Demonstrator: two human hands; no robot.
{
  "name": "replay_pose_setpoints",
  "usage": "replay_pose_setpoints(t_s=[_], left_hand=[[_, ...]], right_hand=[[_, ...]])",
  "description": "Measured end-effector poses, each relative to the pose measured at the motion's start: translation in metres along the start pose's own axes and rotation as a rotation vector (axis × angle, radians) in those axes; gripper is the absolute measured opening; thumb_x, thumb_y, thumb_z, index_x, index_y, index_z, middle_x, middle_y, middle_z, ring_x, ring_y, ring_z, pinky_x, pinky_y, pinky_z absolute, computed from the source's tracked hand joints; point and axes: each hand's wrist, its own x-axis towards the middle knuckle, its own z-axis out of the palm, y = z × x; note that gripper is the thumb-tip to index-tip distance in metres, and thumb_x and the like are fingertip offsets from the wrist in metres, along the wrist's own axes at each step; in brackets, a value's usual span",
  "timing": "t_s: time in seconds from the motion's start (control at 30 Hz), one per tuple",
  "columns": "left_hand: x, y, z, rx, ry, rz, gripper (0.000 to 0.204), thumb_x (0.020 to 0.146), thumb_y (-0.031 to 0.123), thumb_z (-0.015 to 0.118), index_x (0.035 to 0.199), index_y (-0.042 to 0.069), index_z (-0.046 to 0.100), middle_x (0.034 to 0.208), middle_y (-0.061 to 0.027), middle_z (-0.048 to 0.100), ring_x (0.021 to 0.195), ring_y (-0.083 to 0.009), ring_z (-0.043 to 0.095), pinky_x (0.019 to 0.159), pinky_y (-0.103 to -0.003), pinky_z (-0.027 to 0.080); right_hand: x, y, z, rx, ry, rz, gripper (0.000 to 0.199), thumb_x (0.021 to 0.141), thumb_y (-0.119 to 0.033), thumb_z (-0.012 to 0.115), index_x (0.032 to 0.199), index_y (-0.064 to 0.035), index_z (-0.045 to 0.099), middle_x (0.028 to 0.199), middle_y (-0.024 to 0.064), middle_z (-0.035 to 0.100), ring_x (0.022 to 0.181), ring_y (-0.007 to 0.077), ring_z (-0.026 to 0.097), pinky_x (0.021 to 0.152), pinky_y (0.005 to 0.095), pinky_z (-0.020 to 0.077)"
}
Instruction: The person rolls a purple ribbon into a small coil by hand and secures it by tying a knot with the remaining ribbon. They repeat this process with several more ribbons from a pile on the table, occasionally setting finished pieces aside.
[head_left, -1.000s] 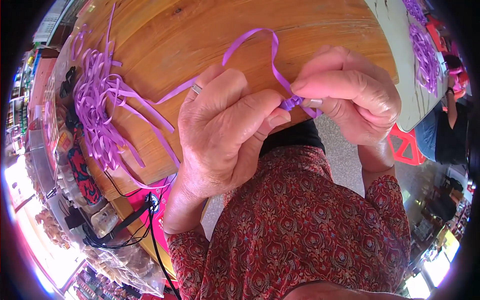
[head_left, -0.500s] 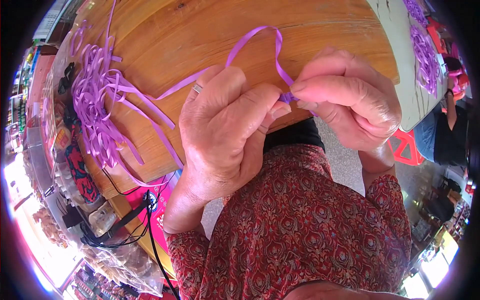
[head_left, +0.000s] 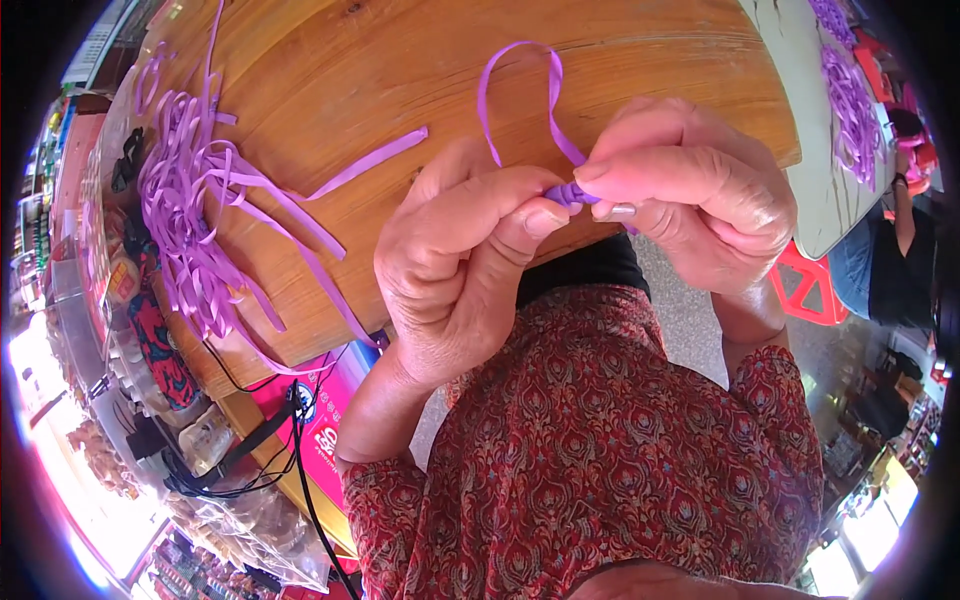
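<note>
Both my hands meet over the near edge of a round wooden table (head_left: 640,60). My left hand (head_left: 465,270) and my right hand (head_left: 695,205) pinch the same purple ribbon (head_left: 520,100) between thumbs and fingertips, where it is bunched into a small fold (head_left: 570,192). A loop of the ribbon arches up above my fingers. A loose tail (head_left: 370,165) runs left across the wood.
A heap of purple ribbon strips (head_left: 190,230) lies at the table's left side, some hanging over the edge. Black cables (head_left: 300,470) and packaged goods sit below left. More purple pieces lie on a pale table (head_left: 845,90) at upper right, beside a red stool (head_left: 810,290) and another person (head_left: 900,260).
The ribbon loop has become narrower and stands taller above my fingers. My fingertips have closed tighter around the bunched fold, and the loose tail has shifted on the table.
</note>
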Motion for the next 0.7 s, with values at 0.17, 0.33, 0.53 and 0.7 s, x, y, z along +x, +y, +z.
replay_pose_setpoints(t_s=[0.17,0.33,0.53,0.7], left_hand=[[0.0027,0.0032,0.0028,-0.046,0.014,-0.033,0.012,0.079,-0.001,0.067,0.09,0.001,0.066,0.068,-0.0038,0.057,0.059,-0.0129,0.047,0.054,-0.024,0.038],[0.0057,0.0096,-0.0001,0.03,-0.016,-0.043,0.011,0.078,0.001,0.068,0.089,0.001,0.067,0.069,-0.0037,0.057,0.058,-0.0136,0.047,0.054,-0.024,0.039],[0.0033,0.0076,-0.0058,0.109,-0.081,0.021,0.015,0.073,0.004,0.072,0.087,0.002,0.067,0.066,-0.0042,0.053,0.057,-0.0152,0.047,0.051,-0.026,0.037],[0.001,0.007,-0.002,0.141,-0.017,0.007,0.016,0.072,0.003,0.072,0.088,0.002,0.067,0.067,-0.005,0.053,0.057,-0.016,0.047,0.052,-0.027,0.037]], right_hand=[[-0.0022,-0.0016,0.0041,0.071,0.053,-0.005,0.019,0.079,-0.002,0.065,0.097,0.0024,0.064,0.088,0.0131,0.061,0.071,0.0194,0.06,0.059,0.0268,0.0471],[-0.0002,-0.0008,0.0004,0.086,0.063,-0.031,0.02,0.079,-0.003,0.066,0.098,0.0026,0.065,0.087,0.0136,0.062,0.071,0.0193,0.06,0.058,0.0273,0.0466],[0.002,-0.0007,0.0003,0.062,0.005,-0.002,0.016,0.081,-0.006,0.064,0.095,0.001,0.065,0.087,0.0126,0.062,0.07,0.0178,0.058,0.058,0.0267,0.0454],[0.0008,-0.0034,0.0038,0.054,0.016,0.077,0.015,0.082,-0.005,0.064,0.096,-0.0014,0.064,0.085,0.0112,0.06,0.07,0.0167,0.056,0.06,0.0263,0.0447]])
